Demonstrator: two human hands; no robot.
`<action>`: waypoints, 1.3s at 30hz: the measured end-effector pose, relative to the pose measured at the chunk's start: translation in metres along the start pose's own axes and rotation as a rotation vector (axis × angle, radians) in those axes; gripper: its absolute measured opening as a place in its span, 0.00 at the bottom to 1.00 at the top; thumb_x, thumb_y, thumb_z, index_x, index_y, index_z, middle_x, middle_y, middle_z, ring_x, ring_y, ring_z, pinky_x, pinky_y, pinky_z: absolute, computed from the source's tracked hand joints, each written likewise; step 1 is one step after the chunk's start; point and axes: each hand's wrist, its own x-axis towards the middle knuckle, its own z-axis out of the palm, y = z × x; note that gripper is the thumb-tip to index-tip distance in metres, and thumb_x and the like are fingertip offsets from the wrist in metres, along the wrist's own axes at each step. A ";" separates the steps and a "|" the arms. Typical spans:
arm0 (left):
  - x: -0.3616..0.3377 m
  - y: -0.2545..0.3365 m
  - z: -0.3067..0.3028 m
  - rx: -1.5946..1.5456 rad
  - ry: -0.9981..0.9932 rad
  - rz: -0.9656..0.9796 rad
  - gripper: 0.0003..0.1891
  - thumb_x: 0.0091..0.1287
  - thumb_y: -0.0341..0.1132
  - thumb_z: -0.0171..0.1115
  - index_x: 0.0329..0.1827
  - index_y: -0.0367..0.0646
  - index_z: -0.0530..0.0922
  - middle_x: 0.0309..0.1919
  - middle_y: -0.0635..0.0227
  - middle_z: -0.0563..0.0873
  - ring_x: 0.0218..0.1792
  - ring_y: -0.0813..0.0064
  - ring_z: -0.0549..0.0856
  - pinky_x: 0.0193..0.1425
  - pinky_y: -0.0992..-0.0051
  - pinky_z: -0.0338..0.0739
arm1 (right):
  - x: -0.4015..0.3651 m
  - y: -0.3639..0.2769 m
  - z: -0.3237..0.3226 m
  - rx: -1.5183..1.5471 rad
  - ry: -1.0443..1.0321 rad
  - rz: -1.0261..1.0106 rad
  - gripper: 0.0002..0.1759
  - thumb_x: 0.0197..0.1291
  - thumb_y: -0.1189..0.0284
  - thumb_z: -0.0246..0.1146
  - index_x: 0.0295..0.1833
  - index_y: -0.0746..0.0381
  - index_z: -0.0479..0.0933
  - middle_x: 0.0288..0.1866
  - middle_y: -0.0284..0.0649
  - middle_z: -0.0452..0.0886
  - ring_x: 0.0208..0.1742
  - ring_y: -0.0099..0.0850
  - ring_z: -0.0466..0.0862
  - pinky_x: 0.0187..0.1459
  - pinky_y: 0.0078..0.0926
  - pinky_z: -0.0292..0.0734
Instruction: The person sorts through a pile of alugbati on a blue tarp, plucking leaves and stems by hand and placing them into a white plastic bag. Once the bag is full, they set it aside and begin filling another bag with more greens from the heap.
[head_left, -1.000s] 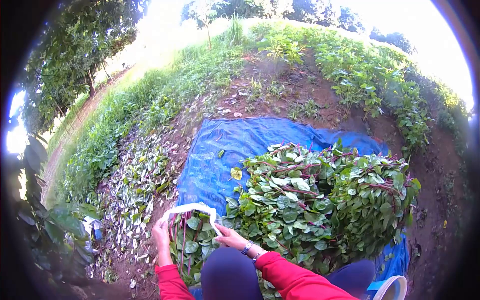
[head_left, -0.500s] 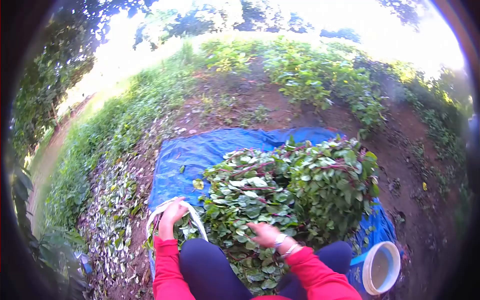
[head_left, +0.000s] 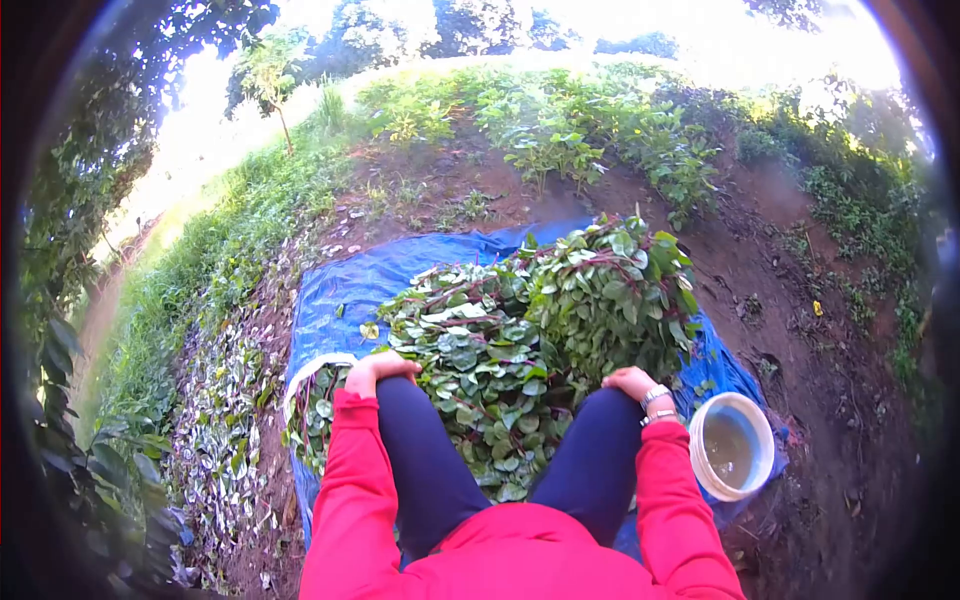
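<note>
My left hand (head_left: 384, 369) lies on top of my left knee, fingers stretched over it and holding nothing. Just left of it is a white-rimmed container (head_left: 290, 390) with green leaves inside; my knee and arm partly hide it. On my right knee rests my right hand (head_left: 630, 382), nothing in it, with bracelets at the wrist. Between and beyond my knees is a big heap of leafy greens with purplish stems (head_left: 480, 345). Its right part (head_left: 610, 300) is stacked higher in a thick bundle. The heap lies on a blue tarp (head_left: 340, 300).
A white bucket (head_left: 697, 450) holding murky water stands by my right leg at the tarp's edge. Discarded leaves (head_left: 225, 450) litter the ground on the left. Bare soil (head_left: 800, 380) lies to the right, and green plants (head_left: 560, 120) grow behind the tarp.
My left hand has let go of the container's white band and moved right onto my left knee. My right hand has left the leaves for my right knee. The view has shifted.
</note>
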 end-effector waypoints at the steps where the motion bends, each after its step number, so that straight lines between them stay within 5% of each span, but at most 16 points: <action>1: -0.006 0.007 0.001 -0.003 0.029 -0.032 0.19 0.59 0.52 0.55 0.32 0.46 0.86 0.30 0.66 0.86 0.32 0.73 0.83 0.43 0.71 0.76 | -0.005 -0.006 0.001 -0.015 0.032 0.005 0.16 0.53 0.61 0.59 0.39 0.61 0.82 0.38 0.40 0.83 0.41 0.29 0.81 0.47 0.25 0.73; 6: -0.018 -0.009 0.004 -0.002 0.133 -0.022 0.19 0.61 0.50 0.54 0.31 0.45 0.85 0.31 0.70 0.86 0.32 0.77 0.82 0.44 0.75 0.74 | -0.015 0.002 0.008 -0.289 0.183 -0.241 0.16 0.52 0.59 0.59 0.37 0.59 0.82 0.36 0.41 0.83 0.40 0.31 0.81 0.46 0.26 0.73; 8: -0.034 -0.014 0.004 0.015 0.181 -0.042 0.21 0.62 0.51 0.52 0.30 0.43 0.85 0.29 0.68 0.86 0.31 0.78 0.82 0.44 0.76 0.73 | -0.048 -0.024 0.001 -0.035 0.191 -0.017 0.15 0.52 0.60 0.59 0.37 0.59 0.82 0.35 0.41 0.83 0.38 0.30 0.81 0.46 0.25 0.73; 16: -0.073 -0.045 0.005 0.019 0.351 0.218 0.19 0.61 0.48 0.53 0.25 0.43 0.84 0.23 0.67 0.85 0.29 0.74 0.83 0.41 0.73 0.74 | -0.021 0.015 0.026 0.308 0.092 -0.132 0.16 0.58 0.62 0.55 0.40 0.62 0.82 0.39 0.39 0.83 0.43 0.26 0.80 0.48 0.21 0.71; 18: -0.094 -0.035 0.008 -0.153 0.387 -0.037 0.21 0.63 0.48 0.51 0.24 0.42 0.84 0.24 0.68 0.85 0.28 0.75 0.82 0.41 0.75 0.73 | -0.024 0.019 0.033 0.509 0.244 -0.300 0.18 0.64 0.63 0.50 0.46 0.63 0.79 0.45 0.39 0.81 0.47 0.27 0.78 0.52 0.23 0.68; 19: -0.097 -0.044 0.007 -0.142 0.375 0.026 0.21 0.63 0.49 0.51 0.23 0.42 0.84 0.24 0.68 0.85 0.30 0.75 0.82 0.43 0.76 0.73 | -0.030 0.025 0.037 0.427 0.335 -0.445 0.21 0.67 0.62 0.44 0.51 0.64 0.76 0.50 0.41 0.79 0.51 0.29 0.76 0.55 0.24 0.66; 22: -0.099 -0.062 0.006 -0.175 0.383 -0.013 0.23 0.63 0.50 0.51 0.22 0.43 0.85 0.25 0.68 0.85 0.33 0.77 0.82 0.47 0.78 0.71 | -0.050 0.087 0.086 0.753 0.484 -0.255 0.23 0.67 0.59 0.44 0.50 0.66 0.75 0.49 0.43 0.78 0.52 0.32 0.76 0.56 0.28 0.67; 23: -0.100 -0.062 0.007 -0.230 0.407 -0.011 0.16 0.63 0.45 0.54 0.35 0.41 0.80 0.23 0.66 0.84 0.28 0.77 0.82 0.40 0.78 0.73 | -0.008 0.225 0.140 0.656 0.272 -0.025 0.24 0.66 0.58 0.45 0.52 0.66 0.74 0.50 0.40 0.78 0.50 0.30 0.76 0.51 0.27 0.70; 24: -0.099 -0.065 0.006 -0.282 0.429 -0.012 0.16 0.63 0.40 0.57 0.48 0.38 0.76 0.22 0.63 0.83 0.23 0.77 0.82 0.32 0.78 0.75 | -0.058 0.203 0.144 0.424 0.220 0.146 0.23 0.63 0.59 0.50 0.54 0.66 0.73 0.46 0.37 0.79 0.43 0.27 0.78 0.42 0.23 0.72; 25: -0.103 -0.056 0.003 -0.128 0.362 -0.121 0.21 0.62 0.48 0.52 0.23 0.42 0.85 0.26 0.68 0.86 0.29 0.76 0.83 0.44 0.77 0.73 | -0.077 0.226 0.171 0.653 0.324 0.272 0.21 0.58 0.62 0.55 0.54 0.61 0.74 0.39 0.34 0.79 0.36 0.24 0.78 0.33 0.22 0.72; 26: -0.100 -0.050 0.001 -0.129 0.345 -0.134 0.21 0.62 0.48 0.52 0.23 0.42 0.85 0.26 0.68 0.86 0.29 0.76 0.83 0.44 0.77 0.73 | -0.098 0.207 0.162 0.904 0.239 0.662 0.17 0.56 0.65 0.58 0.52 0.55 0.74 0.34 0.31 0.78 0.31 0.24 0.76 0.28 0.23 0.70; 30: -0.078 0.023 -0.003 0.225 0.041 -0.297 0.17 0.64 0.47 0.52 0.38 0.43 0.82 0.32 0.65 0.85 0.33 0.74 0.84 0.43 0.75 0.76 | -0.092 0.208 0.138 1.149 0.527 0.525 0.14 0.57 0.68 0.59 0.49 0.50 0.72 0.33 0.24 0.76 0.30 0.19 0.74 0.25 0.21 0.67; 31: -0.045 0.014 -0.001 0.511 0.025 -0.064 0.17 0.63 0.46 0.52 0.43 0.44 0.80 0.34 0.62 0.85 0.36 0.69 0.84 0.44 0.71 0.76 | -0.083 0.175 0.114 1.146 0.654 0.457 0.14 0.57 0.70 0.58 0.50 0.52 0.72 0.34 0.25 0.75 0.30 0.17 0.74 0.26 0.16 0.66; 35: 0.038 0.094 0.058 0.386 0.268 0.138 0.14 0.62 0.42 0.50 0.41 0.43 0.78 0.37 0.55 0.83 0.41 0.55 0.81 0.47 0.60 0.75 | -0.047 0.067 0.022 0.673 0.888 0.143 0.13 0.60 0.74 0.56 0.51 0.63 0.71 0.44 0.32 0.75 0.44 0.21 0.75 0.41 0.16 0.71; 37: 0.101 0.085 0.118 0.400 0.137 0.251 0.13 0.60 0.39 0.50 0.44 0.45 0.77 0.37 0.56 0.83 0.41 0.55 0.82 0.47 0.59 0.75 | -0.034 0.019 0.000 0.523 0.924 -0.121 0.11 0.61 0.79 0.54 0.50 0.66 0.72 0.47 0.37 0.76 0.51 0.29 0.76 0.54 0.26 0.71; 39: 0.141 0.064 0.176 0.525 0.098 0.238 0.14 0.59 0.36 0.51 0.48 0.49 0.76 0.40 0.59 0.82 0.46 0.58 0.80 0.54 0.53 0.69 | -0.022 -0.021 -0.010 0.376 0.810 -0.202 0.11 0.60 0.79 0.55 0.48 0.65 0.73 0.45 0.38 0.77 0.48 0.29 0.77 0.52 0.25 0.72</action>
